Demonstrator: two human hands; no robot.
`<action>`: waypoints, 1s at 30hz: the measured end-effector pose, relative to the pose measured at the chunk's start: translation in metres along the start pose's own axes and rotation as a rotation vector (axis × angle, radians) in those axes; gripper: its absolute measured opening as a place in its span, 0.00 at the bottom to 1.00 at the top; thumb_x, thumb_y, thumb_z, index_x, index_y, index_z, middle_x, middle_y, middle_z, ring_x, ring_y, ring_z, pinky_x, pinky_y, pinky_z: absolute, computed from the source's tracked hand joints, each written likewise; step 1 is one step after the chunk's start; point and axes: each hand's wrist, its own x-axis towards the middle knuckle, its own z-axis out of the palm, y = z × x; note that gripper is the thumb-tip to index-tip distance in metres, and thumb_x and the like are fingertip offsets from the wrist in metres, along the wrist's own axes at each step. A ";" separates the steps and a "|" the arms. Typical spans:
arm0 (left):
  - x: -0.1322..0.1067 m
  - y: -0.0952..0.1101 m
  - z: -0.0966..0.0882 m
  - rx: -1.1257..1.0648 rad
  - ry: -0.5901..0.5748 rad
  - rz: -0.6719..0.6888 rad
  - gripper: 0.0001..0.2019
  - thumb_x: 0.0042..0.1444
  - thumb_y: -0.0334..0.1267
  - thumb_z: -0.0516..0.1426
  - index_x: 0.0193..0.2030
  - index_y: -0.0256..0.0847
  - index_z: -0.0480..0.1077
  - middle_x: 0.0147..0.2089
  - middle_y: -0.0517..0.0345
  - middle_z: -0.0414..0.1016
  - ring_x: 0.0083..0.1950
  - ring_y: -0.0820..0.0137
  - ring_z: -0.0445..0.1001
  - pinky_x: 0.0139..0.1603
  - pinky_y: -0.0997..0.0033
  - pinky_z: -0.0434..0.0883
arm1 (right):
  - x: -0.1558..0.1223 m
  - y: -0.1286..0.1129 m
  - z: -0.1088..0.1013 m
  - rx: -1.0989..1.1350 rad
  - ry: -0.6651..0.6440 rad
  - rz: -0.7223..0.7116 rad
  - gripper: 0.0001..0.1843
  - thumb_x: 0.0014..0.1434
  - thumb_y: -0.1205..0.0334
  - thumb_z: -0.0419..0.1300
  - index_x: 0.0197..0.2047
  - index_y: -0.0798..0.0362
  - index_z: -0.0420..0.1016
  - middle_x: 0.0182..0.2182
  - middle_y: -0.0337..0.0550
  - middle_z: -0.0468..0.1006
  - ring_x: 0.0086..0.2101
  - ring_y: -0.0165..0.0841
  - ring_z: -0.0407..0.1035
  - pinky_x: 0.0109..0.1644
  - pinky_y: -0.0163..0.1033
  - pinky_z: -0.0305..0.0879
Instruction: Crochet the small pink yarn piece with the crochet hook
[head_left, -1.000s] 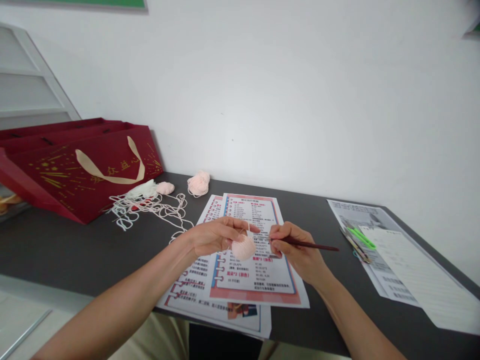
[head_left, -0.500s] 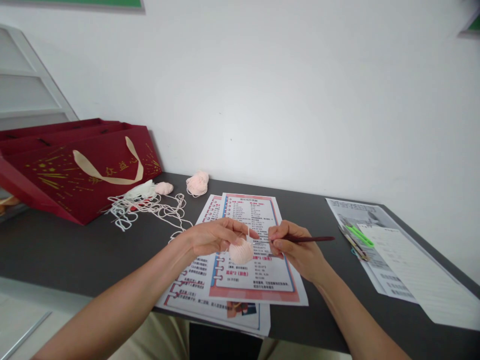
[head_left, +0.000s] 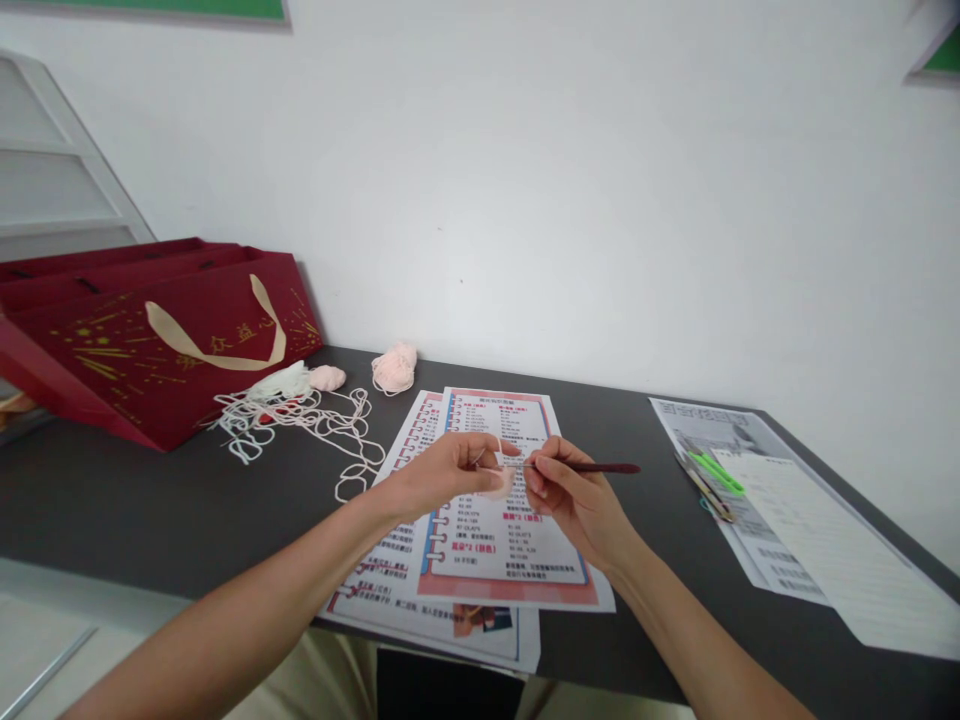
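My left hand (head_left: 439,474) pinches a small pale pink crocheted piece (head_left: 498,484) above the printed pattern sheets (head_left: 501,545). My right hand (head_left: 574,500) is closed round a dark red crochet hook (head_left: 600,467), whose tip points left into the pink piece. Both hands hover close together just over the dark table (head_left: 150,500). The pink piece is mostly hidden by my fingers. A thin strand of yarn (head_left: 352,440) trails from my left hand toward a loose tangle at the back left.
A red gift bag (head_left: 150,350) with a beige ribbon handle lies at the back left. Beside it are a tangle of cream yarn (head_left: 285,410) and two pink yarn balls (head_left: 395,367). More papers (head_left: 795,520) with a green-handled tool (head_left: 720,475) lie at the right.
Both hands have lifted slightly and drawn closer together. The pink piece is now tucked deeper in my left fingers, and the hook has swung more level with its tip at the piece.
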 end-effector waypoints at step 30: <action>-0.003 -0.001 0.014 0.298 0.230 0.102 0.06 0.52 0.37 0.60 0.28 0.37 0.71 0.35 0.55 0.78 0.41 0.67 0.73 0.38 0.70 0.63 | -0.006 0.025 -0.006 -1.203 -0.178 -0.919 0.08 0.61 0.74 0.49 0.39 0.51 0.62 0.31 0.43 0.69 0.31 0.32 0.64 0.33 0.38 0.64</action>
